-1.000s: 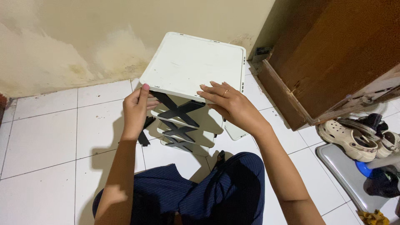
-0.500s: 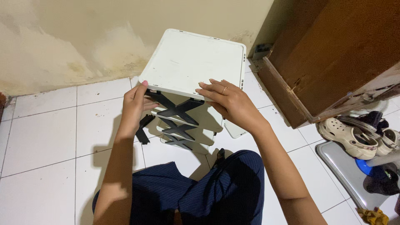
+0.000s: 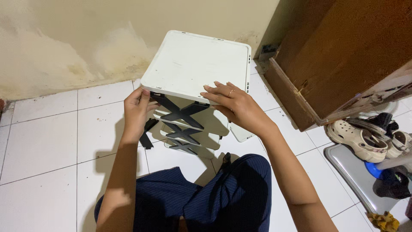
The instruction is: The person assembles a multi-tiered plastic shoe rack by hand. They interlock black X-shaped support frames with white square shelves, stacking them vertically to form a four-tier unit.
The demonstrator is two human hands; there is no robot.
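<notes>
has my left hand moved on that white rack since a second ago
Yes. The left hand has slid slightly away from you along the white rack's near-left corner, judged against the floor tile lines.

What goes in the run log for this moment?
left hand: grips rack's near-left corner | right hand: flat on white top panel | black cross braces: below panel | floor: white tile

I sit on a white tiled floor (image 3: 47, 141) before a stained cream wall (image 3: 64, 47); a brown wooden cabinet (image 3: 343, 51) stands at my right, pale clogs (image 3: 358, 137) beside it.
</notes>
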